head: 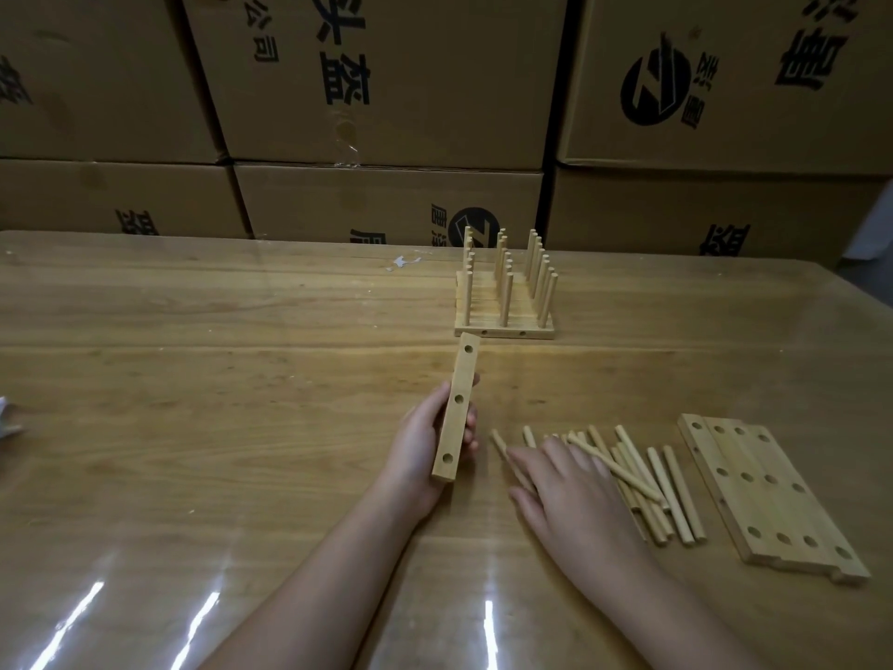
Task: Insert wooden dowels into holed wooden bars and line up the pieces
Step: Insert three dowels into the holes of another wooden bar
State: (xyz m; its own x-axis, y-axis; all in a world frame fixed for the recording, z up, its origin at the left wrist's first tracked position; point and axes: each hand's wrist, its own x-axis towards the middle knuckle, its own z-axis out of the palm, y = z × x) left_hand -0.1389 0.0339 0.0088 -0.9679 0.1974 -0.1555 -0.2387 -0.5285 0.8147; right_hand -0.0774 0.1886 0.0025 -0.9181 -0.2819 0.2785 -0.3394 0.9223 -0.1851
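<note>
Here the left hand [425, 442] grips a holed bar [456, 408] (three holes showing) while the right hand [565, 486], fingers spread, rests on loose dowels [647, 481]; best pinch one and enter it square.

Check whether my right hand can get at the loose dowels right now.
Likely yes. The right hand lies open on the left side of the loose dowels, holding nothing, with nothing between them. The left hand holds the holed bar clear to the left.
</note>
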